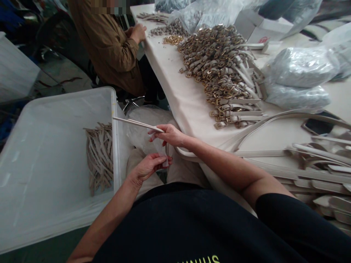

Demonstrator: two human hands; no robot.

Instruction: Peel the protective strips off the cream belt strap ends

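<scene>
My right hand (171,135) is closed around a thin beige strap (137,124), which looks doubled and points left over the rim of the white bin. Just below it, above my lap, my left hand (150,166) pinches a small pale piece (165,162) between thumb and fingers. A narrow strip runs down between the two hands; whether it is part of the same strap I cannot tell. Both hands are off the table, beside its rounded corner.
On my left stands a large white bin (114,146) with a bundle of beige strips (100,157) inside. The table (189,113) bears a heap of buckled straps (219,69), plastic-wrapped packs (304,67), a phone (318,122) and long straps (315,175). A person in brown (106,44) sits ahead.
</scene>
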